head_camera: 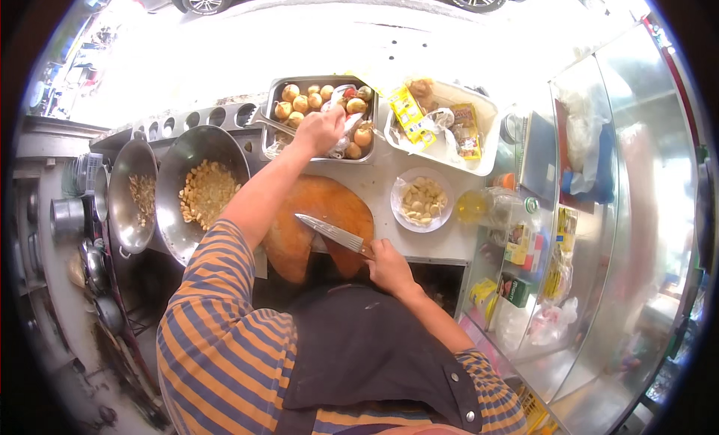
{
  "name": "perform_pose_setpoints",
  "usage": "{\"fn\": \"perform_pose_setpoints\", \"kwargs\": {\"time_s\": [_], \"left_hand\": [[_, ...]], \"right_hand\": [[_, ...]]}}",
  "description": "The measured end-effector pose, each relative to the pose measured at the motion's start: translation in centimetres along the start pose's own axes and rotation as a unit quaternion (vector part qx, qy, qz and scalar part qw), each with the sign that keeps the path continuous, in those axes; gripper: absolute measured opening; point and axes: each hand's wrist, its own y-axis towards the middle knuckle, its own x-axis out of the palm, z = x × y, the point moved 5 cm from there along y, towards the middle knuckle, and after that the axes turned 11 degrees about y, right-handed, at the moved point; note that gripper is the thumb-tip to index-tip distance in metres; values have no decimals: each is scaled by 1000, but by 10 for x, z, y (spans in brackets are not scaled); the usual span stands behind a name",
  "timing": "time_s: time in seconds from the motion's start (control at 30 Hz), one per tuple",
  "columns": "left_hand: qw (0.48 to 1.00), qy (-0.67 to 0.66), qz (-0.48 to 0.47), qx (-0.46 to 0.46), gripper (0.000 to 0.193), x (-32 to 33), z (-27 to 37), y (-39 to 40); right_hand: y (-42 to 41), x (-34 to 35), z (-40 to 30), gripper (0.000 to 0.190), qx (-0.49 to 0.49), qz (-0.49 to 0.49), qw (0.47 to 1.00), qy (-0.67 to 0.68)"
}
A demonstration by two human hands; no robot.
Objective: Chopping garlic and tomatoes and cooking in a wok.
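Observation:
My right hand (392,268) grips the handle of a kitchen knife (331,233), whose blade points left over a wooden chopping board (314,196). The board has a notch in its near edge. My left hand (323,130) reaches over a metal tray (331,160) of onions (300,103). Its fingers are curled beside a clear plastic bag (340,148); whether they hold anything is hidden from above. Also in the tray is a small red item (349,93). A metal utensil (272,122) lies across the tray's left rim.
Two woks stand left, one with pale diced pieces (209,188), the other with browned bits (143,196). Right of the board are a bowl of peeled garlic cloves (422,202) and an oil bottle (494,207). A white bin (488,137) holds yellow packets (409,112). A glass cabinet (606,154) borders the right.

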Motion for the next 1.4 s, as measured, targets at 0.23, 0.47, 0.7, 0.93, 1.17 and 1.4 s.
{"fn": "perform_pose_setpoints", "kwargs": {"time_s": [0.23,0.47,0.7,0.93,1.17,1.4], "left_hand": [[979,186,61,-54,39,37,-15,35],[983,-29,162,-82,48,-4,-18,9],[620,-771,-11,-146,28,-21,-12,-129],[629,-717,-65,-294,32,65,-60,-252],[880,-365,143,-267,34,74,-70,-263],[858,-390,182,-280,30,72,-85,-260]], "right_hand": [[-19,-7,12,39,43,-8,999,3],[-43,-14,16,32,95,-4,993,72],[-79,1,43,27,238,-26,906,349],[-53,18,1,29,120,9,971,209],[-33,61,-23,36,-12,58,989,133],[-50,60,-46,55,-97,65,993,13]]}}
